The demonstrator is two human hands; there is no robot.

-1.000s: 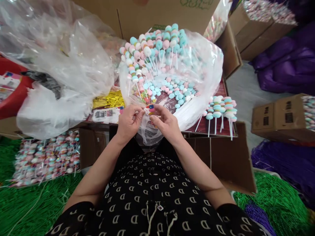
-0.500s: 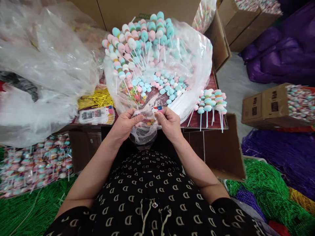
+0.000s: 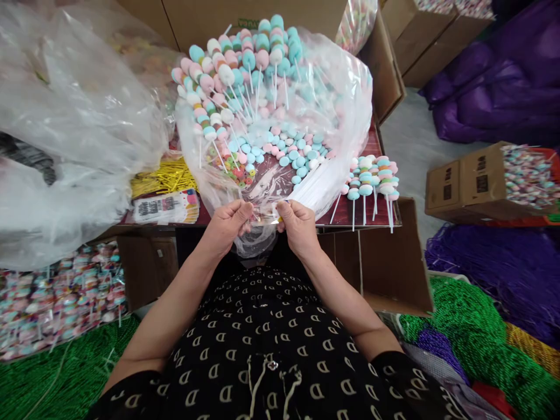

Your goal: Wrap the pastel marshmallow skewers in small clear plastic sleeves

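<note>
As left hand (image 3: 298, 226), right hand (image 3: 231, 224) pinch wrapper (image 3: 265, 216), bag (image 3: 359, 105) holds candies (image 3: 301, 161).

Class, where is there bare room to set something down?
The grey floor between the purple sacks and printed carton is bare. The table offers only a narrow strip, beyond the small skewer cluster and beside the clear bag. Loose sweets crowd its middle.

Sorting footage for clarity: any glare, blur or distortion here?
Head view: glare on the plastic bag around the sweets; the small shiny piece between the hands is too unclear to read; the purple bags near the edge look stretched.
</note>
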